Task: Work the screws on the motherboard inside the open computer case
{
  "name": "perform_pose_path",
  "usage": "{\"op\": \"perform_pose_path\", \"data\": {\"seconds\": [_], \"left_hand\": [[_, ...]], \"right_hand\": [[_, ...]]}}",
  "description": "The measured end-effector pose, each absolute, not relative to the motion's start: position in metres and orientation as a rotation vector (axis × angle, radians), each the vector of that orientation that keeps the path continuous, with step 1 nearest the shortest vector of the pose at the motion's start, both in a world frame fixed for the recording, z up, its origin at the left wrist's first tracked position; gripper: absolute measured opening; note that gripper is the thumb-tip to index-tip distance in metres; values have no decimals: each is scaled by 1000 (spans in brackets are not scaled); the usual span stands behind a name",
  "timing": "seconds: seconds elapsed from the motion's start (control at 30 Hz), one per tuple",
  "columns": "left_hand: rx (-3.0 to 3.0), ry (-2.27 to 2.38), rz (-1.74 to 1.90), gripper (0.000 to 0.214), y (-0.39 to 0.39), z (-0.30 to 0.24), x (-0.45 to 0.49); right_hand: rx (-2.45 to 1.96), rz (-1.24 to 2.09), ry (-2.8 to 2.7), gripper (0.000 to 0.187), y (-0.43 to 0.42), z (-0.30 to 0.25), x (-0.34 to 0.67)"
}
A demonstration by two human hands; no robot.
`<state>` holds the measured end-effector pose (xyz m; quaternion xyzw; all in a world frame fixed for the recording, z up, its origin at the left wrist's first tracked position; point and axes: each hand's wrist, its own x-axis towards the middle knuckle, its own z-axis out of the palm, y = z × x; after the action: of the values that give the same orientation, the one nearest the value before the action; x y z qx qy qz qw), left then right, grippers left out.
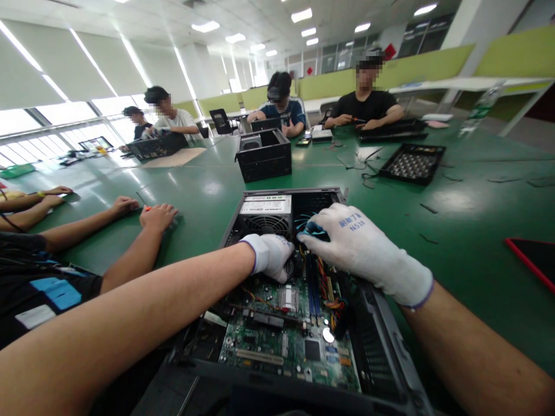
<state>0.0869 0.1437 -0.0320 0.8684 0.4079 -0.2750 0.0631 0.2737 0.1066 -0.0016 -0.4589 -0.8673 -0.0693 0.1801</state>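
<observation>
An open computer case [381, 341] lies in front of me with its green motherboard [255, 341] showing. My right hand [351, 237], in a white glove, reaches in from the right, its thumb and fingers bent around a dark cooling fan [306, 222] with bluish edges. Beside it my left hand [273, 257], also gloved, points down with curled fingers over the board; what its fingertips grip is hidden. Just left of the hands sits the power supply [264, 208]. Coloured cables [333, 303] run near the blue memory slots [313, 289].
Another black case [264, 156] stands farther back on the green table [195, 190]. A black tray [414, 163] of small parts and loose cable bits lie at right, near a red-edged black mat [535, 260]. At left rest other people's hands [158, 216]; several people sit across.
</observation>
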Motion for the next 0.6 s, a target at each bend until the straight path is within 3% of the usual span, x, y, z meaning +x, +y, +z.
{"op": "perform_pose_path", "data": {"seconds": [0.17,0.3,0.4,0.5,0.6], "left_hand": [[2571,1235,-714,86,140,-25,87],[2582,1240,-560,65,133,-10,83],[2584,1260,-416,54,126,4,81],[2601,1250,-248,53,117,18,77],[2693,1154,-43,43,103,33,66]], "right_hand": [[-1299,-51,-2328,41,106,-1,276],[-1458,103,-2006,81,89,-16,301],[-1730,469,-1810,96,68,-39,326],[-1616,882,-1684,90,52,-61,339],[-1397,1083,-1525,85,50,-71,334]]}}
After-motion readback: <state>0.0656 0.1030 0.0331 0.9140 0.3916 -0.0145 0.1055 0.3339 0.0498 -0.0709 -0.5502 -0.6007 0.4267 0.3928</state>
